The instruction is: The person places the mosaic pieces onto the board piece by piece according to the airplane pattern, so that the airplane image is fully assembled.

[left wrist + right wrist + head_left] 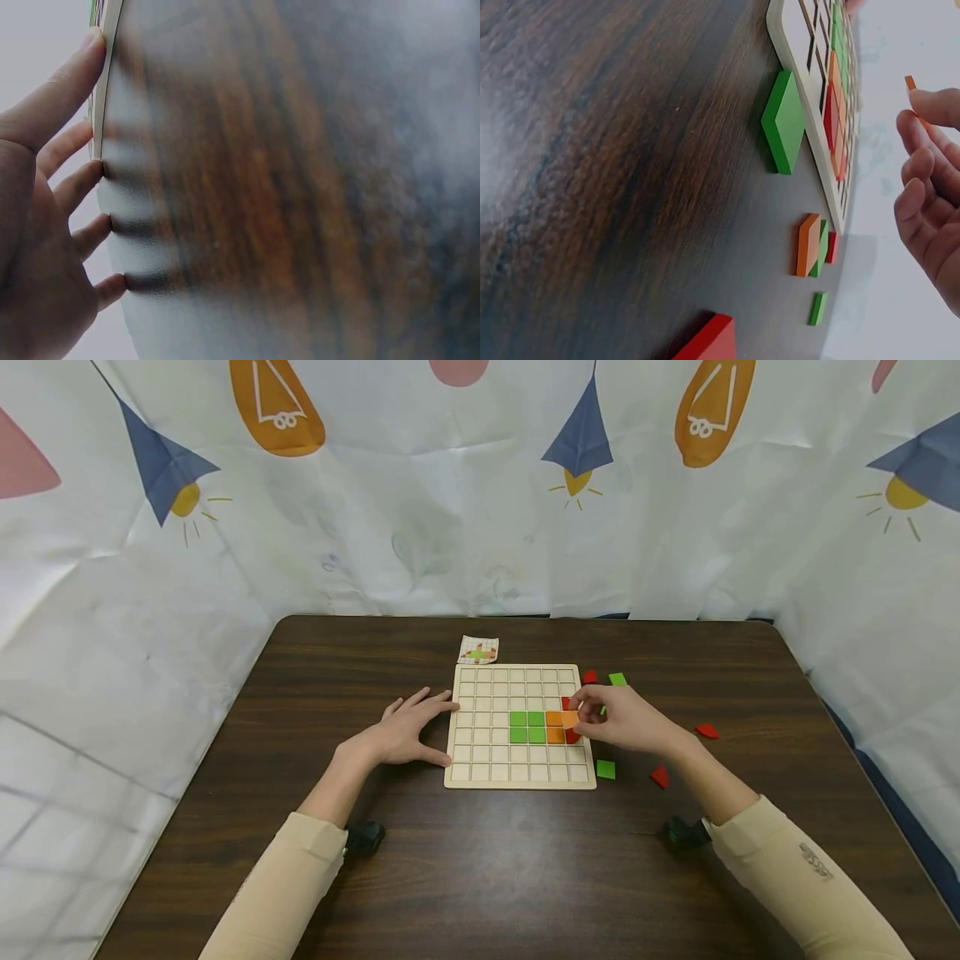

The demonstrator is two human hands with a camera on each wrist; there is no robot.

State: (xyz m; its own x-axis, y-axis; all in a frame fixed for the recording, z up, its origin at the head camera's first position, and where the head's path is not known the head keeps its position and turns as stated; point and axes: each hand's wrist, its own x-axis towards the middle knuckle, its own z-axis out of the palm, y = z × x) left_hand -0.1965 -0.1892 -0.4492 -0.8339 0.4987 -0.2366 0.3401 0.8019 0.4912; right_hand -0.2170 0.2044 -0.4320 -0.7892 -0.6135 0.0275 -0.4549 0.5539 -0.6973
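Note:
A pale wooden grid board [480, 768] lies on the table. Set in its squares are green tiles [527, 727], orange tiles [554, 727] and red pieces [572, 737] towards the right side. My left hand [397, 735] is spread at the board's left edge, thumb and index fingertips touching the rim; the left wrist view shows the other fingertips down by the table. Over the board's right side, my right hand [622, 717] pinches an orange tile [910, 82] between thumb and index finger. That hand partly covers the right edge of the grid.
A small pattern card [478, 650] lies behind the board's far left corner. Right of the board are loose green tiles [606, 769], red pieces [660, 776] and an orange tile [808, 244]. A printed curtain [465, 527] hangs behind the brown table [480, 868].

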